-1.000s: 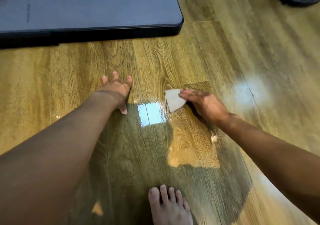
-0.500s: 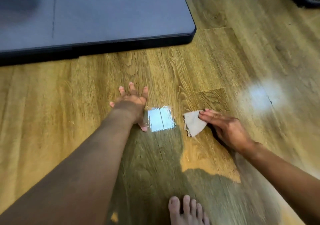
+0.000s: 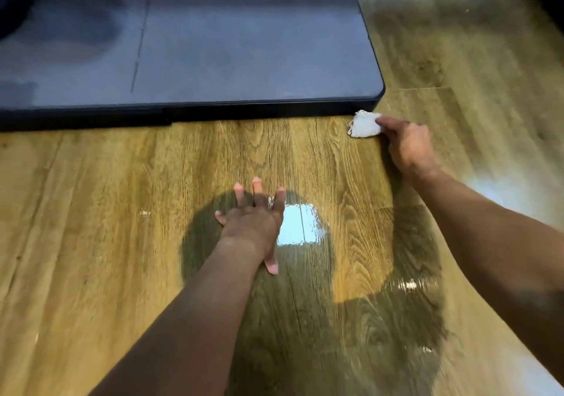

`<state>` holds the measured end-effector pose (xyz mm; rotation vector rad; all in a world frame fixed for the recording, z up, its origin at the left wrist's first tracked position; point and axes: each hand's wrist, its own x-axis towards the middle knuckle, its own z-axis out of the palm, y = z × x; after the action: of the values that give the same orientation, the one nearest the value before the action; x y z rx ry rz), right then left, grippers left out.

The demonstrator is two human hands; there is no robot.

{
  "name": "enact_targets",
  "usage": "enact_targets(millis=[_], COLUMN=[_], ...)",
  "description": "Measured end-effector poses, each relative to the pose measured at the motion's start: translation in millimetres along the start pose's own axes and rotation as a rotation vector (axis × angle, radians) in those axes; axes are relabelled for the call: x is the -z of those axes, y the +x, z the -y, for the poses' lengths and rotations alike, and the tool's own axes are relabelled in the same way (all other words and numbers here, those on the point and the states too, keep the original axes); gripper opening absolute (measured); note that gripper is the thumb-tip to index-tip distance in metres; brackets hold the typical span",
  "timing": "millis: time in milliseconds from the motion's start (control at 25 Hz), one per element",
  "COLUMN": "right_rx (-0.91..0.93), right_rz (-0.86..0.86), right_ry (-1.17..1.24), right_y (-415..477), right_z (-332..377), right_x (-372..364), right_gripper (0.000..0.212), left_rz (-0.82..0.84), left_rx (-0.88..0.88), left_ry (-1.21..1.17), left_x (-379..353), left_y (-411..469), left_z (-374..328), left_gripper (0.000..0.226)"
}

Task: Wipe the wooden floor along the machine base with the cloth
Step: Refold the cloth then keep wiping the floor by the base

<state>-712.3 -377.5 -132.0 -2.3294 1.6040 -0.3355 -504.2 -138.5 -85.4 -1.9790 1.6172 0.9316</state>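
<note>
Wipe judged barely begun: right hand point(image 3: 409, 142) grips the cloth point(image 3: 364, 124) at 1 o'clock, just beside the base point(image 3: 213, 60) corner; left hand point(image 3: 253, 224) braces flat, fingers spread, on the floor point(image 3: 122, 212); the strip toward 9 o'clock appears outstanding.

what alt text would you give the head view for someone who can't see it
A person's right hand holds a small white cloth on the wooden floor at the near corner of a dark machine base. The left hand rests flat on the floor nearer the camera.
</note>
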Motion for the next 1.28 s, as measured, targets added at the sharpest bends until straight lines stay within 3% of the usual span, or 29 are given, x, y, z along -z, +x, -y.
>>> enact_targets(millis=[80, 200, 280, 320, 520, 720, 840, 960, 1080, 1280], right_rx=[0.064, 0.344, 0.477, 0.471, -0.005, 0.219, 0.373, 0.187, -0.062, 0.18], right_rz=[-0.004, 0.008, 0.064, 0.062, -0.036, -0.061, 0.053, -0.027, -0.065, -0.094], right_ry=[-0.014, -0.056, -0.059, -0.064, 0.054, 0.078, 0.008, 0.037, 0.154, -0.057], right_y=[-47, -122, -123, -111, -75, -226, -221, -176, -202, -313], right_z=[-1, -10, -17, -15, 1, 0, -11, -9, 9, 18], right_x=[-3, 3, 10, 13, 14, -3, 8, 19, 12, 20], right_gripper=[0.039, 0.046, 0.044, 0.04, 0.03, 0.049, 0.053, 0.035, 0.028, 0.035], left_rz=[0.001, -0.002, 0.003, 0.004, -0.02, -0.021, -0.012, 0.001, -0.003, -0.044], left_rx=[0.002, 0.002, 0.015, 0.02, 0.019, 0.014, 0.026, 0.04, 0.032, 0.013], left_ry=[0.0, 0.012, 0.014, 0.013, 0.038, 0.028, 0.035, 0.01, -0.017, -0.073], left_x=[0, -1, -1, -1, -4, -5, -4, -4, -9, -21], left_y=[0, 3, 4, 4, 3, 5, 6, 4, 2, -5], left_z=[-1, -2, -1, 0, 1, 1, 0, 1, 3, 11], left_gripper=[0.136, 0.137, 0.137, 0.138, 0.136, 0.137, 0.138, 0.138, 0.133, 0.125])
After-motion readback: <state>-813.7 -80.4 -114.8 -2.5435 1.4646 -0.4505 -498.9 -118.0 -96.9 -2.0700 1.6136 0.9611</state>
